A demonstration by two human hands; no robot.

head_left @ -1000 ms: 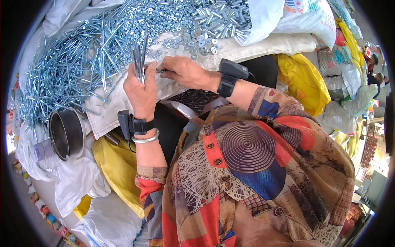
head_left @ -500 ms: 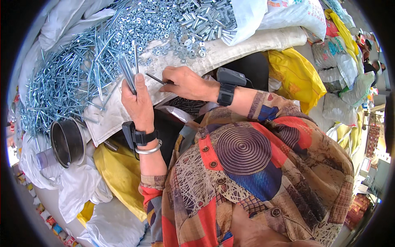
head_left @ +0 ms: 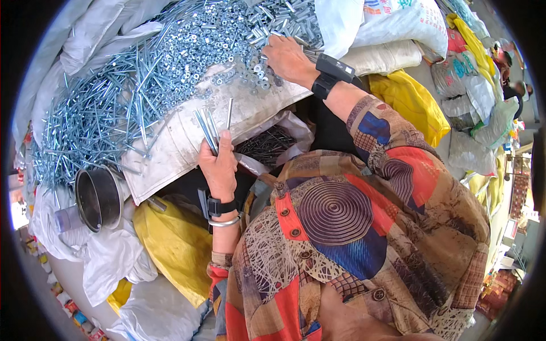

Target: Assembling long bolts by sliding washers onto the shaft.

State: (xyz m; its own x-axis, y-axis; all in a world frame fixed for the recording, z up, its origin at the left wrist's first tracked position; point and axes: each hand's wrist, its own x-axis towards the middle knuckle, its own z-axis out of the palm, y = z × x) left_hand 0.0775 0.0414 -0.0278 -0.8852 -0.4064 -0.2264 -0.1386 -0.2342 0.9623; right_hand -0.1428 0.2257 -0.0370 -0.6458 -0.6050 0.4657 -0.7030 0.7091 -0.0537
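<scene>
My left hand (head_left: 218, 165) is closed around several slim silvery metal rods (head_left: 208, 128), which stick up past the fingers. One rod (head_left: 230, 112) stands apart from the rest beside the thumb. My right hand (head_left: 287, 58) is stretched to the far side, its fingers bent down at the near edge of a heap of short metal tubes (head_left: 293, 20). Its fingertips are hidden, so what they pinch cannot be seen. Just left of that hand lie loose washers (head_left: 250, 74), beside a heap of nuts (head_left: 199, 45). Long thin rods (head_left: 85, 125) are piled at the left.
A pale cloth (head_left: 170, 153) lies under the heaps' near edge. Close to my lap an open white bag holds dark screw-like pieces (head_left: 266, 146). A dark round pot (head_left: 98, 199) sits tilted at left. Yellow sacks (head_left: 170, 244) and white sacks (head_left: 398, 25) surround me.
My right hand has gone from beside the left hand, where it held a dark rod, out to the tubes. My left hand has shifted right and nearer, keeping its rods.
</scene>
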